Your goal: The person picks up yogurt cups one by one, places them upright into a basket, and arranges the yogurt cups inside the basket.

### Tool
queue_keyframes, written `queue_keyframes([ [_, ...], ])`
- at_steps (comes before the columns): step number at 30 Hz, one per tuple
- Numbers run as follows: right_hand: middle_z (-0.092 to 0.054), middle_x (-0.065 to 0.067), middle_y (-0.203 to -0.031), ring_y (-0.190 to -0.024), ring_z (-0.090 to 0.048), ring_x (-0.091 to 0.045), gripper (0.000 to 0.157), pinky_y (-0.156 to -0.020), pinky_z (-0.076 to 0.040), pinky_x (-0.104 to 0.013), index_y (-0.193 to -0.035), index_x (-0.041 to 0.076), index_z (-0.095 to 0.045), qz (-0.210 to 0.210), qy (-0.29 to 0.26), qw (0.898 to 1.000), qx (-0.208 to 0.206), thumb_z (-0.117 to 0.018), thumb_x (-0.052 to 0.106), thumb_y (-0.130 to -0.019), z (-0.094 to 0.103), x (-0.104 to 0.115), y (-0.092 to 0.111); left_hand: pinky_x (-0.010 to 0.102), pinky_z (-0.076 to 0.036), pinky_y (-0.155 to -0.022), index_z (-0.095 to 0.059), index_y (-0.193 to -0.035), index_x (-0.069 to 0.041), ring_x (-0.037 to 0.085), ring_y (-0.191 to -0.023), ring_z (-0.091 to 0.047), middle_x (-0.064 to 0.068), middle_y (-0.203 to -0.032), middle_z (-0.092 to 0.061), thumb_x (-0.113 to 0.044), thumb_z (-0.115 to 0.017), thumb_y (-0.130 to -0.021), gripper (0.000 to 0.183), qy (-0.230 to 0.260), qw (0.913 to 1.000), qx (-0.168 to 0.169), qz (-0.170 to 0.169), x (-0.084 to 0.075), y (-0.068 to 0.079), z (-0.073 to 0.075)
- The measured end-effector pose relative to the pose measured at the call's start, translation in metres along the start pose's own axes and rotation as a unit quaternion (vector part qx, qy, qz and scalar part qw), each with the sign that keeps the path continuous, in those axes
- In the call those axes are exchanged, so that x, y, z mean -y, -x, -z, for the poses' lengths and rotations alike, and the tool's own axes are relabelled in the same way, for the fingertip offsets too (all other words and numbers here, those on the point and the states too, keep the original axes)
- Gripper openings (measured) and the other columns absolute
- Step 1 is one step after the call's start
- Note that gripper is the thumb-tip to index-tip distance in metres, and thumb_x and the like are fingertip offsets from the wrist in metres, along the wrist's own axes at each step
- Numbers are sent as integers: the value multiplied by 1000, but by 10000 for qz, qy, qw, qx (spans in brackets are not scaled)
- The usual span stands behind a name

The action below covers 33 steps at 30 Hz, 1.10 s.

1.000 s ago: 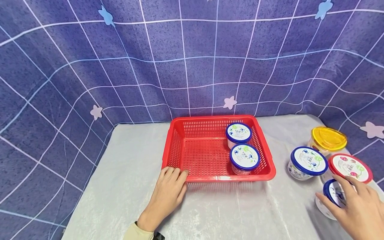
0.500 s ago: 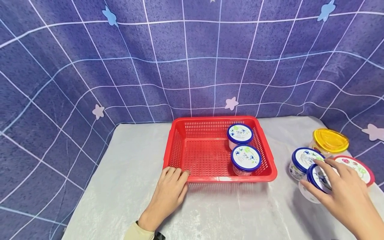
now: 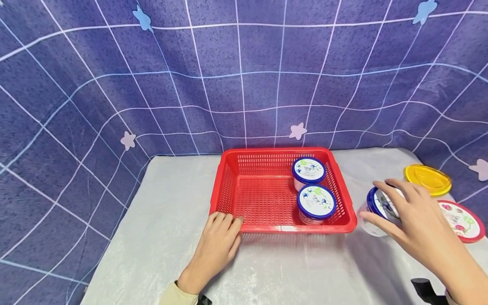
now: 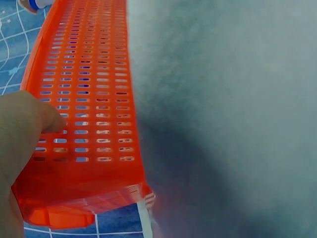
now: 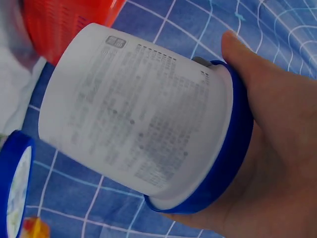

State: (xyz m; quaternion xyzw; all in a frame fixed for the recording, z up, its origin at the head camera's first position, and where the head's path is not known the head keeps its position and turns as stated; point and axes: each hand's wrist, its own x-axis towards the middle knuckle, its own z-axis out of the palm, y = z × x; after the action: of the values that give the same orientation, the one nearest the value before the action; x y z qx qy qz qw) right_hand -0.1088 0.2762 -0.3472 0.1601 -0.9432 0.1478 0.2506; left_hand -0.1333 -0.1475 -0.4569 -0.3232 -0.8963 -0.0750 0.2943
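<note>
My left hand (image 3: 220,239) grips the front rim of a red perforated plastic basket (image 3: 267,228) near its left corner. In the left wrist view the thumb presses the basket's outer wall (image 4: 94,99). Inside the basket, on the right, stand two blue-lidded tubs, a rear one (image 3: 309,170) and a front one (image 3: 316,203). My right hand (image 3: 415,220) holds another blue-lidded tub (image 3: 383,207) by its lid, just right of the basket. Its white printed side (image 5: 133,114) fills the right wrist view, tilted, with fingers and thumb around the blue lid.
A yellow-lidded container (image 3: 428,180) and a red-lidded tub (image 3: 461,221) stand on the grey-covered table (image 3: 289,271) at the right. One more blue lid (image 5: 19,188) shows at the left of the right wrist view. A blue-purple gridded cloth (image 3: 259,84) hangs behind.
My right hand has carried the blue-lidded tub up and left from the right front of the table towards the basket. The left hand stays on the rim.
</note>
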Motion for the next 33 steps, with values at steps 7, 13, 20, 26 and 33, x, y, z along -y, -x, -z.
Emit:
queue_keyframes([
  [7,-55,-25,-122,-109,-47,-47,79,-95,-33,-65,-131,4,-60,224,-54,9997,-36,-84,47,-70,4,7,-19,47,-41,-90,-64,-113,-9,26,-83,-52,2,-88,-53,-21,-42,-95,31,83,9999,-139,-17,-1,-1,-1],
  [13,-56,-22,-122,-110,-48,-45,75,-90,-37,-62,-128,4,-63,510,-109,9985,-187,-85,45,-68,9,13,-40,47,-41,-91,-63,-112,-10,25,-84,-52,2,-89,-54,-21,-43,-94,30,73,9999,-118,0,-1,-1,-1],
  [20,-57,-20,-123,-115,-48,-42,74,-91,-41,-64,-129,4,-63,911,-117,9958,-9,-86,42,-70,11,25,-74,47,-42,-91,-63,-112,-10,25,-84,-52,2,-89,-54,-19,-49,-91,28,-9,10000,-72,-30,-1,0,-1],
  [26,-56,-21,-127,-119,-45,-41,71,-94,-39,-62,-130,4,-61,1094,-281,9928,402,-84,42,-75,1,33,-101,46,-42,-94,-63,-113,-11,24,-87,-53,2,-90,-55,-18,-57,-87,28,-132,9999,30,-45,-1,0,-1],
  [33,-55,-22,-128,-121,-45,-41,70,-98,-37,-61,-131,4,-61,1309,-428,9892,494,-83,42,-77,-12,35,-117,46,-41,-94,-63,-112,-11,24,-87,-53,1,-90,-55,-18,-56,-87,27,-131,9999,18,-30,0,0,-1],
])
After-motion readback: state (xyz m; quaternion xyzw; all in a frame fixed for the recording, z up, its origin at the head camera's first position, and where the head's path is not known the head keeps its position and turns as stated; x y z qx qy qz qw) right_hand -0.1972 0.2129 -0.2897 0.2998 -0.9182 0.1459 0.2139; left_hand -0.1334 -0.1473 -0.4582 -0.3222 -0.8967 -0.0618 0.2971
